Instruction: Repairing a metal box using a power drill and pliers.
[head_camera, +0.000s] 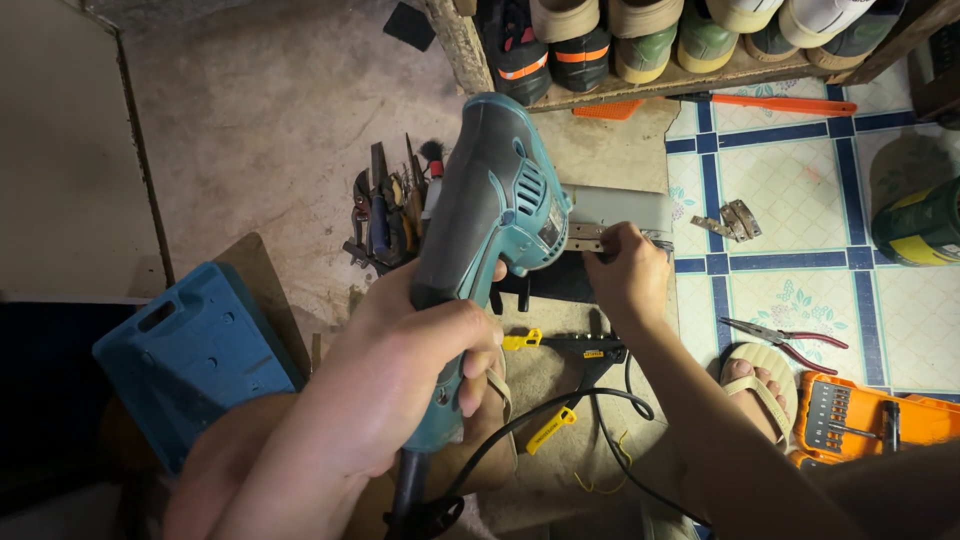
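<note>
gripping the teal drill (495, 215) in left hand (400, 385); right hand (625, 270) pinches grey metal piece (620, 212). best kept square, fingers clear of the bit.

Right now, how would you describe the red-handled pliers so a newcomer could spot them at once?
Start at the patterned blue-and-white tiled floor on the right side. Just beyond the sandalled foot and above the open orange drill-bit case lie the red-handled pliers. Unlike the bundle of hand tools by the wall, they lie alone, with slim pointed metal jaws.
</note>
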